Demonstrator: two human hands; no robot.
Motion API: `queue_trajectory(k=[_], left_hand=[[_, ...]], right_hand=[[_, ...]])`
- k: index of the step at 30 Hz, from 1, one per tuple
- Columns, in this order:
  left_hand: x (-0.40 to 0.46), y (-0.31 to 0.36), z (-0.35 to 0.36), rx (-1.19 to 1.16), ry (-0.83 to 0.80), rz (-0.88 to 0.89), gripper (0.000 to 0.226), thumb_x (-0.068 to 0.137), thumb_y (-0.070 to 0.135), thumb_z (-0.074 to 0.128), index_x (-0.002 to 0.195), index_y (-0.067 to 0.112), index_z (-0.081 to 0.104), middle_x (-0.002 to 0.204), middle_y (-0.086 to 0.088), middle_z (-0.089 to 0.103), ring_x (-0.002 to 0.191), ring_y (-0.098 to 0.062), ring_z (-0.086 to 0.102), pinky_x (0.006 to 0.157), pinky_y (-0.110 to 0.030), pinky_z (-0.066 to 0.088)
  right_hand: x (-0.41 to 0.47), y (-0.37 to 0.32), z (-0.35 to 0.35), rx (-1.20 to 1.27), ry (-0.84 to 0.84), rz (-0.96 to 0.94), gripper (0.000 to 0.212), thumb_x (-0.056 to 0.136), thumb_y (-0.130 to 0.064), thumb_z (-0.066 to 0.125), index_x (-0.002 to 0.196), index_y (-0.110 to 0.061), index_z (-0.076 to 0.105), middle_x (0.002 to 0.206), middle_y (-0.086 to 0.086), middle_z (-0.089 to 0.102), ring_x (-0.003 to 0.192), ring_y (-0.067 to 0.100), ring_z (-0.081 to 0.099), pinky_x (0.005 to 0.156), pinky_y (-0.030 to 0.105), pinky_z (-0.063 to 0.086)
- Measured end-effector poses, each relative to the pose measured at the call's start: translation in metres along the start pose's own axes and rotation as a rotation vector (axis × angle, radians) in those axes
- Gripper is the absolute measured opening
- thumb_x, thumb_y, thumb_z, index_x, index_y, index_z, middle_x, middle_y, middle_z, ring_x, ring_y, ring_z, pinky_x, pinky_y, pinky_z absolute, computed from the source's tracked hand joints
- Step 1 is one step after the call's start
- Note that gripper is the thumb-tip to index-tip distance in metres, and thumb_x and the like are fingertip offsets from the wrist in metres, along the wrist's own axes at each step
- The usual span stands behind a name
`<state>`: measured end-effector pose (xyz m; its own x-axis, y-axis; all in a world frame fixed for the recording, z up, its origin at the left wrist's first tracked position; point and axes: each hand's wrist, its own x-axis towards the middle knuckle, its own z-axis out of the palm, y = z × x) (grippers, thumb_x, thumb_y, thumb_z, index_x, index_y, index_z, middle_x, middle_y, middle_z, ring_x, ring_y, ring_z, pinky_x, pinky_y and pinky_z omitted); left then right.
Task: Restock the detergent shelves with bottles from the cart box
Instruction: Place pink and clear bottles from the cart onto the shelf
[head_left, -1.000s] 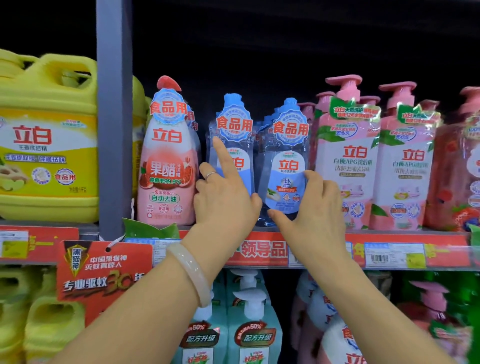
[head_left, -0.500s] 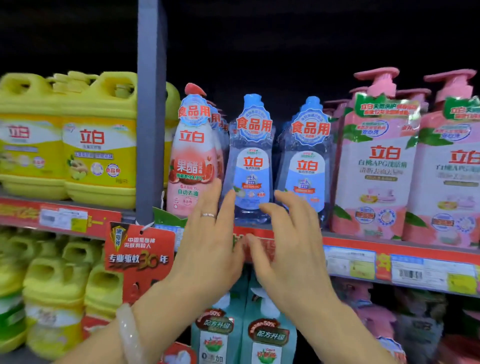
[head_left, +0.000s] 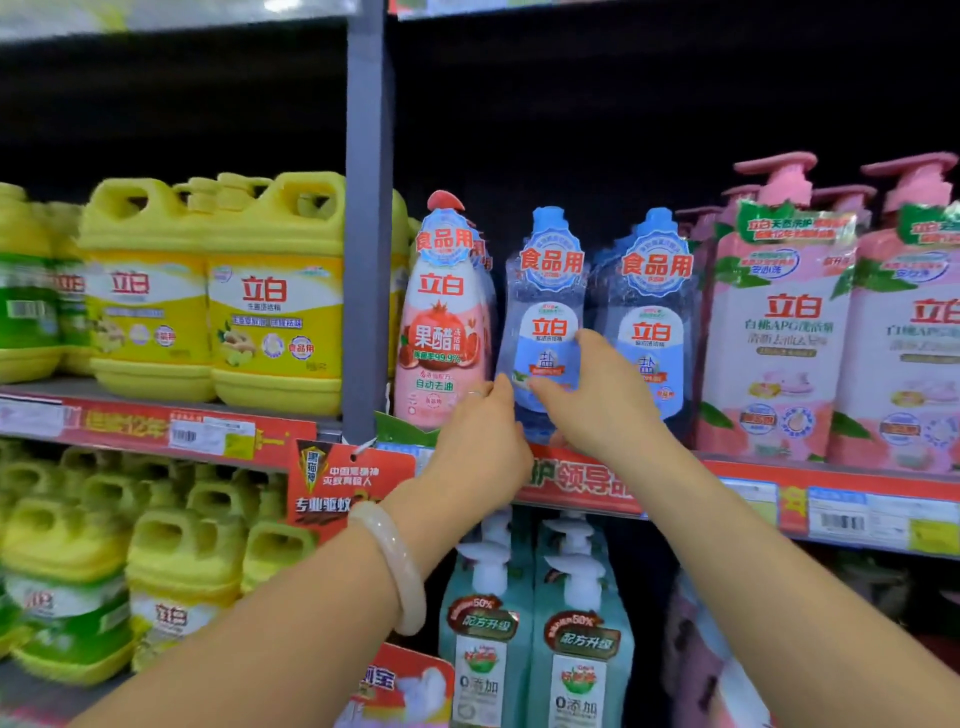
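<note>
Two clear blue detergent bottles stand side by side at the front of the middle shelf (head_left: 582, 480). Both my hands are on the lower part of the left blue bottle (head_left: 546, 291). My left hand (head_left: 475, 449), with a ring and a pale bangle at the wrist, presses its fingertips against the bottle's left side. My right hand (head_left: 597, 402) curls over its front and right side, covering the base. The second blue bottle (head_left: 655, 306) stands just right of it, untouched. No cart box is in view.
A pink pomegranate bottle (head_left: 441, 322) stands close on the left, next to the grey shelf upright (head_left: 363, 218). Tall pink pump bottles (head_left: 774, 332) crowd the right. Yellow jugs (head_left: 275, 291) fill the left bay. Teal pump bottles (head_left: 535, 639) stand on the shelf below.
The view shifted so the shelf sits further right. Both hands rose from in front of the shelf edge and closed in on the left blue bottle's lower part.
</note>
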<state>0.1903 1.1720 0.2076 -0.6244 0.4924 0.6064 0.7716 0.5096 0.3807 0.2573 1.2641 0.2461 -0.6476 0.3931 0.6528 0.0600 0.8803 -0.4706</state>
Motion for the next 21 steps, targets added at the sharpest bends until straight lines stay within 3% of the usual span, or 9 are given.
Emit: queue_trajectory(k=[3, 9, 12, 15, 17, 21], left_hand=[[0.001, 0.004, -0.004, 0.095, -0.037, -0.045, 0.056, 0.094, 0.008, 0.043, 0.146, 0.002, 0.023, 0.139, -0.017, 0.039, 0.126, -0.032, 0.038, 0.098, -0.035, 0.033], [0.000, 0.006, -0.003, 0.117, -0.056, -0.062, 0.065, 0.095, 0.011, 0.042, 0.150, 0.002, 0.009, 0.144, -0.018, 0.031, 0.132, -0.031, 0.030, 0.104, -0.033, 0.029], [-0.001, 0.007, -0.004, 0.086, -0.052, -0.067, 0.061, 0.094, 0.011, 0.043, 0.148, -0.001, 0.015, 0.141, -0.018, 0.033, 0.131, -0.029, 0.031, 0.103, -0.030, 0.029], [-0.010, 0.010, -0.004, 0.078, 0.045, -0.023, 0.048, 0.094, 0.014, 0.046, 0.140, 0.006, 0.033, 0.140, -0.013, 0.034, 0.128, -0.027, 0.034, 0.102, -0.030, 0.030], [-0.017, 0.013, -0.001, 0.097, 0.104, 0.040, 0.054, 0.095, 0.021, 0.047, 0.145, 0.013, 0.027, 0.147, -0.009, 0.026, 0.133, -0.026, 0.029, 0.105, -0.032, 0.029], [-0.021, 0.014, 0.006, 0.178, 0.069, 0.062, 0.053, 0.096, 0.026, 0.045, 0.144, 0.013, 0.028, 0.149, -0.007, 0.021, 0.134, -0.025, 0.029, 0.108, -0.033, 0.029]], right_hand=[[-0.005, 0.003, -0.001, 0.002, 0.011, -0.038, 0.032, 0.092, -0.023, 0.057, 0.118, -0.008, 0.047, 0.115, 0.012, 0.055, 0.107, 0.032, 0.051, 0.077, 0.033, 0.037], [-0.011, 0.008, 0.008, -0.107, -0.008, -0.062, 0.059, 0.088, -0.026, 0.060, 0.139, -0.010, 0.035, 0.126, 0.012, 0.048, 0.113, 0.031, 0.049, 0.090, 0.041, 0.044], [-0.018, 0.013, 0.007, -0.098, 0.017, -0.049, 0.049, 0.089, -0.026, 0.060, 0.133, -0.011, 0.044, 0.128, 0.008, 0.046, 0.115, 0.027, 0.048, 0.092, 0.037, 0.043], [-0.029, 0.026, -0.012, -0.088, 0.219, 0.001, 0.047, 0.089, -0.024, 0.060, 0.132, -0.013, 0.046, 0.130, 0.006, 0.041, 0.104, 0.027, 0.055, 0.087, 0.033, 0.042], [-0.032, 0.039, -0.026, -0.088, 0.316, 0.042, 0.053, 0.086, -0.022, 0.063, 0.134, -0.012, 0.043, 0.130, 0.010, 0.040, 0.114, 0.027, 0.047, 0.092, 0.034, 0.038], [-0.035, 0.058, -0.035, -0.179, 0.217, 0.079, 0.058, 0.084, -0.021, 0.066, 0.134, -0.011, 0.040, 0.128, 0.012, 0.044, 0.120, 0.027, 0.038, 0.096, 0.033, 0.033]])
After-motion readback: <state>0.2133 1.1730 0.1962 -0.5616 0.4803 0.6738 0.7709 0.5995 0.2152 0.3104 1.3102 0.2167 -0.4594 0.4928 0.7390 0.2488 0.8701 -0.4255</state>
